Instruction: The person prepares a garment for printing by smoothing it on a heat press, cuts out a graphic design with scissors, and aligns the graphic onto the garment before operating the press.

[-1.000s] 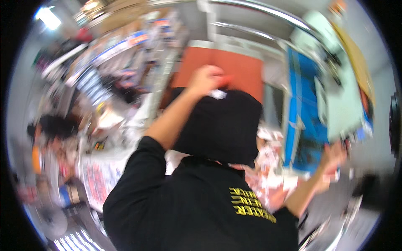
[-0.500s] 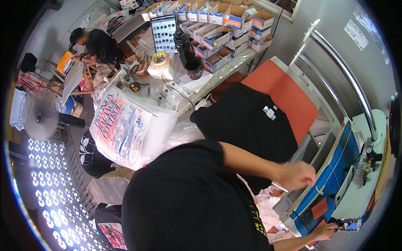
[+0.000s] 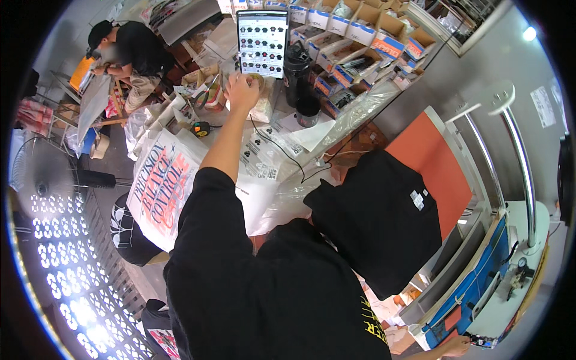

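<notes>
Left hand stretched to cluttered table, curled round small round tub below tablet. Right hand at heat press edge, grip unclear. Best lift tub straight, clear of black bottle.

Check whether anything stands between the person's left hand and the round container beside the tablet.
Nothing visible does: the left hand is at the round container; the black bottle stands off to its right.
</notes>
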Available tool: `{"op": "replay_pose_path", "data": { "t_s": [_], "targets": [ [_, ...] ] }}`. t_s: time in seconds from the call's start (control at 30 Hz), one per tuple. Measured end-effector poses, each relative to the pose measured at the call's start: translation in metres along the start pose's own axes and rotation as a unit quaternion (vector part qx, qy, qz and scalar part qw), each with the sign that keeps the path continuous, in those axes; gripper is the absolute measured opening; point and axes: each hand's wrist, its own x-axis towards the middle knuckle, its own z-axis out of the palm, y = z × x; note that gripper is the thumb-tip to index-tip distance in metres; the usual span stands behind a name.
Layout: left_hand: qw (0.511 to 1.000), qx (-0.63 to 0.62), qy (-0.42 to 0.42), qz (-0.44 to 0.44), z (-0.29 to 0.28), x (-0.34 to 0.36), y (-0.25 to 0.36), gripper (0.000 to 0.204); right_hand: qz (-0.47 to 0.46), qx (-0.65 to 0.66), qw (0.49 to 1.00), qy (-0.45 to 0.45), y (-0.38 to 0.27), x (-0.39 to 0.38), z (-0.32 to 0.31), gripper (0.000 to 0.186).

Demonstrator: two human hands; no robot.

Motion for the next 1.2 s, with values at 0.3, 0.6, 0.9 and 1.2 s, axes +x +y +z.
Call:
{"op": "replay_pose_path", "data": {
  "t_s": [0.3,0.6,0.9,1.2],
  "targets": [
    [0.994,0.058,0.017,0.096,0.02,0.041,-0.021,0.024,-0.014,0.146,0.983,-0.112,-0.194,-0.075,-0.09,0.013],
    [0.93,-0.207,0.057,0.299,-0.035,-0.076,0.09,0.008,0.062,0.363,0.921,-0.123,-0.331,-0.051,-0.106,0.021],
    [0.815,-0.097,-0.255,0.512,0.078,-0.241,0.268,0.026,-0.041,0.336,0.828,-0.448,-0.396,0.047,-0.002,0.021],
    [0.73,-0.173,-0.485,0.449,-0.005,-0.204,0.298,0.024,0.062,0.577,0.707,-0.405,-0.292,0.06,-0.042,0.024]
  ]
}}
